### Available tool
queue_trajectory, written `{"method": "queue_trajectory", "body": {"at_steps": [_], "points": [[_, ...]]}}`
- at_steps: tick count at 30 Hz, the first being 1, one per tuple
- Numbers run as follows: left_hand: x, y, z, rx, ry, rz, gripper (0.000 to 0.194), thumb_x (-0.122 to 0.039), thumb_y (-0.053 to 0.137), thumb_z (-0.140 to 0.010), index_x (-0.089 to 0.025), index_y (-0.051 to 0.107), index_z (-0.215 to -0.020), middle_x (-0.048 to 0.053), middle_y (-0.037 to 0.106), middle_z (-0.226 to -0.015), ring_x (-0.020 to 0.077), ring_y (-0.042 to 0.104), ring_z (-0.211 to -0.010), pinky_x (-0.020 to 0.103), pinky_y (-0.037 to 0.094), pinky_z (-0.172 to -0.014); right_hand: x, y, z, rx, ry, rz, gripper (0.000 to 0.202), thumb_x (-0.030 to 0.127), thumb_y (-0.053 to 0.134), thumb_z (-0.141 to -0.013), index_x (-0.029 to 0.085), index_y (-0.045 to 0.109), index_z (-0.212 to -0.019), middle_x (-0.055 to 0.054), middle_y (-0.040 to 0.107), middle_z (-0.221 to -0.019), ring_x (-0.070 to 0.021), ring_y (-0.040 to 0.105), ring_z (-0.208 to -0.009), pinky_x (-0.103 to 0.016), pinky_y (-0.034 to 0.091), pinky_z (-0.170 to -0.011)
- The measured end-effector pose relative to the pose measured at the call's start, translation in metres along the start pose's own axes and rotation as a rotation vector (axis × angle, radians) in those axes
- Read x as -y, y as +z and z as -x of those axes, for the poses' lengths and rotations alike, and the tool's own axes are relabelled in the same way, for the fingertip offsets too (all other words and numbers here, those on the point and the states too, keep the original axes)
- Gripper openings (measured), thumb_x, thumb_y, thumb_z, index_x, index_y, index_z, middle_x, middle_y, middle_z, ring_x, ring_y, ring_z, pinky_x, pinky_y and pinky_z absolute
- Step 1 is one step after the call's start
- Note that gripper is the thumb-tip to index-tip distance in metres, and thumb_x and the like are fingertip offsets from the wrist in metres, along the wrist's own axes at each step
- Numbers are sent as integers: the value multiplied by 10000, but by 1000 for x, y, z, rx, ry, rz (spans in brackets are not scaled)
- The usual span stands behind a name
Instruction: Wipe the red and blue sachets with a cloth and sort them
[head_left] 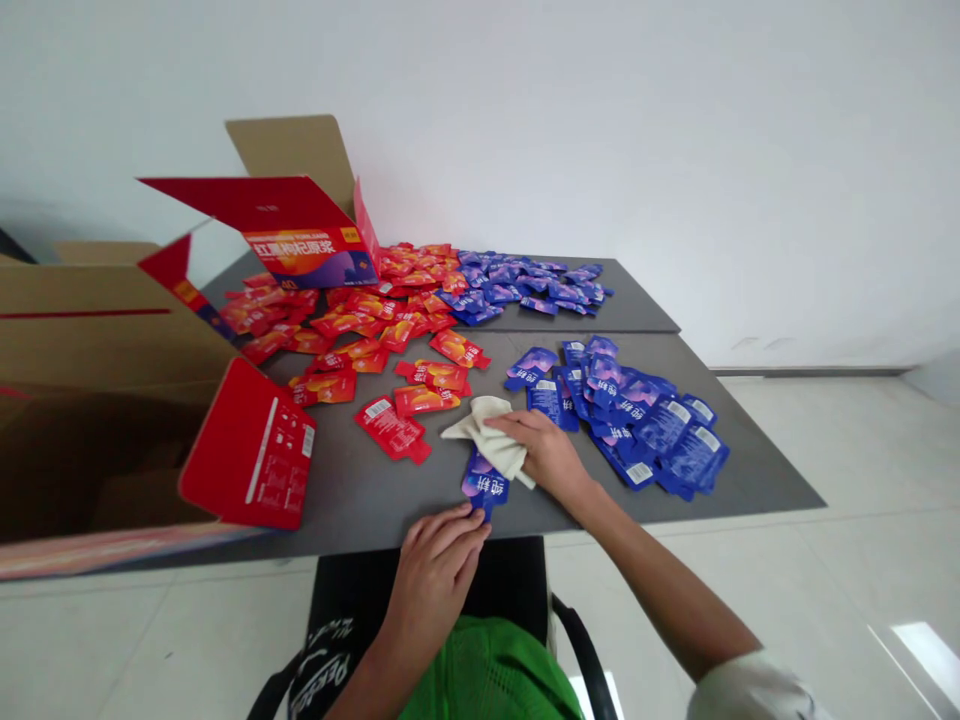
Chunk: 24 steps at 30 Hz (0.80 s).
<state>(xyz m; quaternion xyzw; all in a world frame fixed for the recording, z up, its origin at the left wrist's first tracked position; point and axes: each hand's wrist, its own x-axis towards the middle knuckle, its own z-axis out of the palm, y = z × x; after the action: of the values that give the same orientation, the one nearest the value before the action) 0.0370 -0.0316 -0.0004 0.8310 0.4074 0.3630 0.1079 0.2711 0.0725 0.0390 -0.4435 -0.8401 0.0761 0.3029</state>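
Note:
A blue pouch lies on the grey table near its front edge. My right hand is closed on a cream cloth, which covers the upper part of that pouch. At the pouch's lower, narrow end rests my left hand, with its fingers stretched out close together and the fingertips touching the pouch. Just left of the cloth is a red pouch, lying with its printed back up.
Blue pouches are heaped at the right, more blue ones behind. Red pouches spread across the back left. An open red box and a large open carton stand at the left.

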Motion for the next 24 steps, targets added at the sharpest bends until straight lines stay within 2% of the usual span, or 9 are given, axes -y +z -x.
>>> {"method": "queue_trajectory", "body": {"at_steps": [2, 5, 8, 10, 13, 15, 18, 21, 24], "points": [[0, 0, 0, -2, -11, -3, 277, -140, 583, -1011, -269, 744, -1196, 25, 786, -1184, 241, 705, -1133, 432, 510, -955, -3, -8, -10, -49, 10, 39, 445, 114, 675, -953, 271, 686, -1369, -95, 749, -1258, -263, 690, -1057, -396, 560, -914], [-1, 0, 0, 1, -20, 10, 261, -147, 578, -1014, -262, 750, -1173, 35, 785, -1179, 240, 696, -1138, 430, 506, -971, 20, -17, 2, -86, -33, -8, 470, 123, 628, -986, 290, 636, -1425, -86, 730, -1306, -248, 683, -1097, -389, 539, -933], [-1, 0, 1, 9, -48, -2, 240, -161, 574, -1014, -256, 767, -1119, 45, 792, -1068, 241, 700, -1049, 430, 507, -949, 50, -15, 30, 22, -93, -70, 522, 95, 625, -974, 313, 608, -1447, -64, 727, -1321, -234, 684, -1074, -378, 531, -904], [-1, 0, 1, 27, -64, -15, 236, -165, 565, -1015, -253, 775, -1076, 45, 787, -1002, 239, 697, -988, 431, 509, -928, 58, -8, 42, 108, -96, -114, 524, 87, 638, -962, 322, 623, -1430, -48, 734, -1308, -224, 682, -1036, -361, 539, -875], [-1, -1, 0, 38, -44, 2, 232, -159, 578, -1012, -256, 762, -1113, 41, 790, -1074, 247, 697, -1064, 438, 502, -953, 42, 3, 37, 101, -45, -138, 459, 116, 653, -967, 313, 670, -1382, -57, 744, -1279, -217, 679, -1013, -345, 555, -872], [0, -2, 0, 30, -23, 12, 243, -152, 593, -1007, -261, 748, -1159, 36, 787, -1152, 251, 693, -1129, 439, 497, -971, 22, 6, 19, 52, 1, -83, 448, 123, 662, -961, 303, 686, -1370, -73, 748, -1260, -227, 682, -1029, -356, 565, -898], [0, -1, 0, 14, -18, 4, 245, -150, 596, -1005, -264, 744, -1164, 33, 783, -1188, 253, 700, -1138, 438, 500, -961, 0, -2, -8, -2, 41, 27, 483, 96, 672, -937, 295, 690, -1377, -88, 750, -1255, -253, 687, -1063, -386, 573, -924], [0, 0, 0, 9, -23, 15, 247, -142, 597, -1006, -262, 738, -1169, 25, 781, -1198, 247, 696, -1141, 432, 495, -959, 7, -16, -9, -64, 37, 24, 473, 114, 642, -967, 293, 668, -1403, -91, 737, -1291, -259, 681, -1087, -395, 565, -936], [-1, 1, 1, 5, -31, 36, 235, -135, 608, -1000, -258, 740, -1151, 21, 783, -1169, 245, 688, -1130, 433, 482, -972, 35, -21, 17, -44, -22, -34, 496, 126, 609, -991, 315, 615, -1450, -76, 721, -1332, -246, 679, -1091, -393, 546, -931]]}}
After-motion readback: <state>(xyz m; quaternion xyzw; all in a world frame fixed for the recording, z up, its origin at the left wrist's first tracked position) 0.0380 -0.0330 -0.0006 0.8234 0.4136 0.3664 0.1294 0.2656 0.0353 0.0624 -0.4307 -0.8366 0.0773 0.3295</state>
